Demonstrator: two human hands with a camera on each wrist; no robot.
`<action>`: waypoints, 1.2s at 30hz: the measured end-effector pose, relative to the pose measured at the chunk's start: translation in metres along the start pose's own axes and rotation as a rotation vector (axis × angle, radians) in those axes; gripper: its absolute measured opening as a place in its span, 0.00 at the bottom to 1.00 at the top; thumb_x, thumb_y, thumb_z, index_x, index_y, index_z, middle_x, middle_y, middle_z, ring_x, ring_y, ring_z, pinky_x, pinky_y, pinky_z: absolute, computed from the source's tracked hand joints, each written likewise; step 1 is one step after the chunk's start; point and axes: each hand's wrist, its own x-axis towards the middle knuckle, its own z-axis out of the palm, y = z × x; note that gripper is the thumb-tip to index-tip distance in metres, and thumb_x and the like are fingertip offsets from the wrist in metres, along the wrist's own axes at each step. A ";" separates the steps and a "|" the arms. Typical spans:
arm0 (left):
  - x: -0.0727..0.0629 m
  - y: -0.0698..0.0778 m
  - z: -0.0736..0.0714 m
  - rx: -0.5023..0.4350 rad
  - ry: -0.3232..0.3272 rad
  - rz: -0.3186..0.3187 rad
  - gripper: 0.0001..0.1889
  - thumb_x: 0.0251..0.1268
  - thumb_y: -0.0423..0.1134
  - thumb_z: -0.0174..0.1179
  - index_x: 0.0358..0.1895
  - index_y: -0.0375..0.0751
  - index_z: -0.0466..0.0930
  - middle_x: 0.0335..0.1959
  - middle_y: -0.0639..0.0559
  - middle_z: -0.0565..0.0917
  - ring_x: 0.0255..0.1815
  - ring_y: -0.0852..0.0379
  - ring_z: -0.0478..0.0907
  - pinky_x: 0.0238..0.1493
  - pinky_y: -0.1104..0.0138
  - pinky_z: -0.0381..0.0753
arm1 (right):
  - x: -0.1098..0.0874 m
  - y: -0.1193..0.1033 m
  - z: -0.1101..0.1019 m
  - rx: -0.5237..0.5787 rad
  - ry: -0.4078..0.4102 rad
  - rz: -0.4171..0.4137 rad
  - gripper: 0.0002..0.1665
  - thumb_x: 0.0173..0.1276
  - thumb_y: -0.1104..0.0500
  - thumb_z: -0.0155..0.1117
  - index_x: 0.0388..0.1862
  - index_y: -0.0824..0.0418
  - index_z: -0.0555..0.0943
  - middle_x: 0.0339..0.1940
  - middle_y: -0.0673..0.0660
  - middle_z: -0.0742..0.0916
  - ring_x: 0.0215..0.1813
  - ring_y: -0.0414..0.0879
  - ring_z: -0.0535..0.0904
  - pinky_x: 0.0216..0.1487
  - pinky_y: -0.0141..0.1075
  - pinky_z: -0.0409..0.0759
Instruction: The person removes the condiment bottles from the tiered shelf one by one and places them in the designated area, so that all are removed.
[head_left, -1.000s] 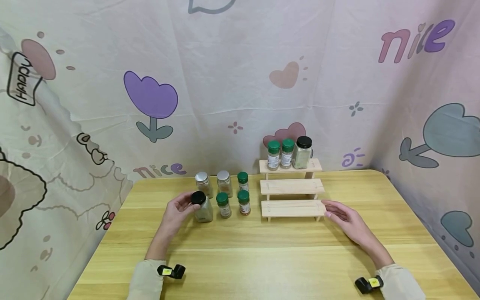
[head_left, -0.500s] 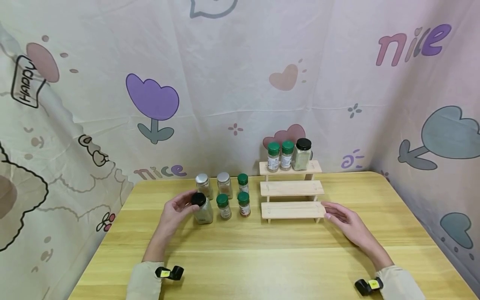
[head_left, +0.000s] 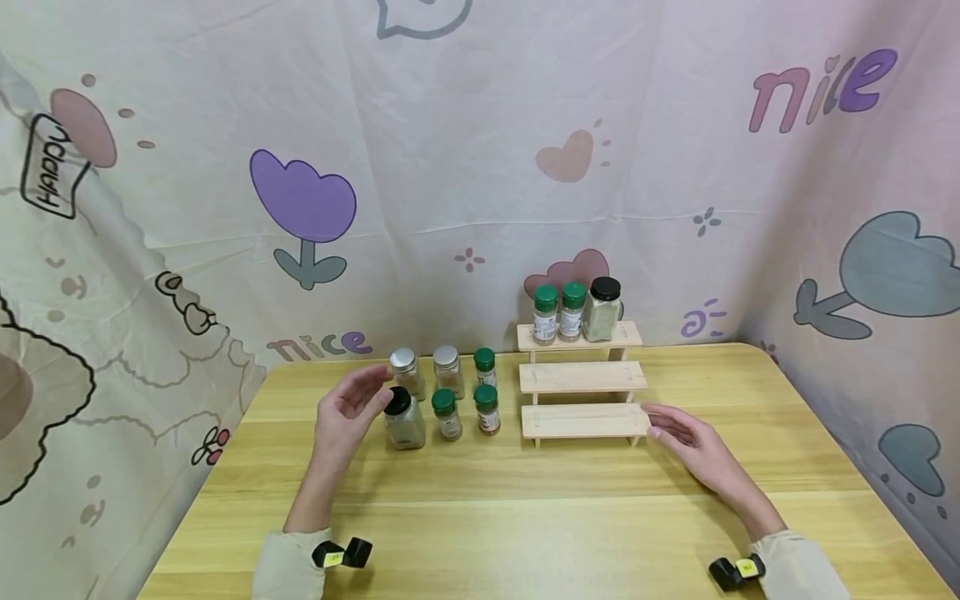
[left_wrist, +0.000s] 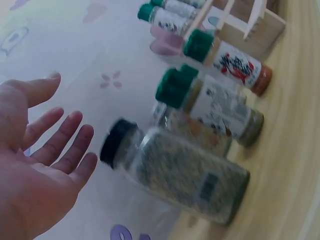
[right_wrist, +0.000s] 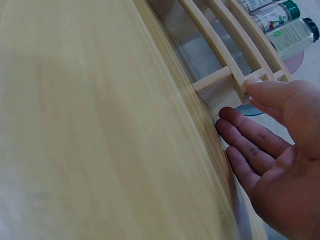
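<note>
Beside the black-lidded jar, my left hand is spread with nothing in it. In the left wrist view its fingertips stand a little apart from the black lid. The jar stands upright on the table, filled with pale, greenish-grey contents. Next to it are two small green-capped spice jars. My right hand is at the right end of the wooden three-step rack, thumb and index fingertips touching the lowest step's end. In the right wrist view its other fingers are loosely extended.
Two silver-lidded jars and a green-capped jar form the back row. On the rack's top step stand two green-capped jars and another black-lidded jar. A patterned cloth hangs behind the wooden table.
My left hand has let go of the black-lidded jar, its fingers spreading and drawing up and left. The jar stays where it stood. My right hand keeps its place at the rack.
</note>
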 end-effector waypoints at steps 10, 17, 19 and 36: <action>0.002 0.015 0.028 -0.035 -0.063 0.153 0.20 0.65 0.18 0.63 0.60 0.21 0.76 0.54 0.28 0.81 0.58 0.53 0.82 0.64 0.65 0.79 | 0.002 0.002 -0.001 -0.014 -0.004 -0.002 0.23 0.79 0.61 0.61 0.70 0.65 0.76 0.61 0.66 0.85 0.59 0.36 0.81 0.59 0.18 0.74; 0.007 0.014 0.053 -0.015 -0.103 0.124 0.19 0.67 0.22 0.64 0.60 0.25 0.77 0.56 0.28 0.80 0.58 0.52 0.82 0.66 0.61 0.77 | 0.002 0.002 0.000 0.005 -0.004 -0.001 0.23 0.79 0.61 0.61 0.70 0.66 0.76 0.60 0.67 0.85 0.58 0.37 0.82 0.59 0.19 0.75; 0.008 0.014 0.060 0.000 -0.113 0.104 0.19 0.68 0.24 0.64 0.61 0.27 0.77 0.57 0.31 0.81 0.60 0.50 0.81 0.67 0.61 0.76 | 0.001 0.003 0.000 0.005 -0.007 0.002 0.24 0.79 0.61 0.61 0.70 0.66 0.76 0.60 0.66 0.85 0.58 0.36 0.81 0.59 0.19 0.75; 0.022 0.014 0.106 -0.063 -0.141 0.061 0.19 0.69 0.26 0.65 0.61 0.25 0.77 0.56 0.34 0.82 0.60 0.38 0.80 0.63 0.64 0.80 | 0.001 0.000 0.000 0.006 -0.002 -0.013 0.23 0.77 0.63 0.62 0.69 0.67 0.76 0.58 0.66 0.86 0.58 0.36 0.82 0.58 0.18 0.75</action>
